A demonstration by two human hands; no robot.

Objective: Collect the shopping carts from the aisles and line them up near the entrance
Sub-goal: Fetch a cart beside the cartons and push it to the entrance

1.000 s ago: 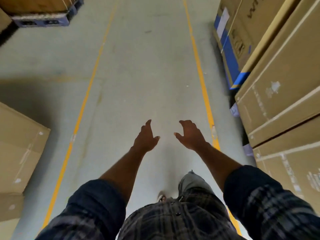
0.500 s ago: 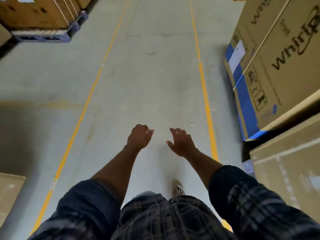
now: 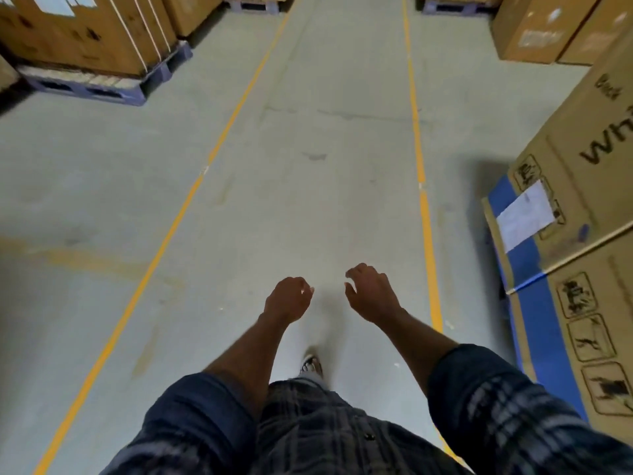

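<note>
No shopping cart is in view. My left hand (image 3: 287,299) is stretched out in front of me at waist height, fingers curled into a loose fist with nothing in it. My right hand (image 3: 371,294) hovers beside it, a short gap away, fingers bent and apart, holding nothing. Both hands hang over the bare grey floor of an aisle between two yellow lines (image 3: 423,186). One foot (image 3: 311,363) shows below the hands.
Large cardboard boxes (image 3: 582,186) with blue bands stand close on the right. More boxes on a blue pallet (image 3: 85,87) sit at the far left. Further boxes (image 3: 537,29) and pallets stand at the far end on the right.
I have walked forward along the aisle; the boxes on the right and left have slid back past me. My left hand has curled from open fingers into a loose fist.
</note>
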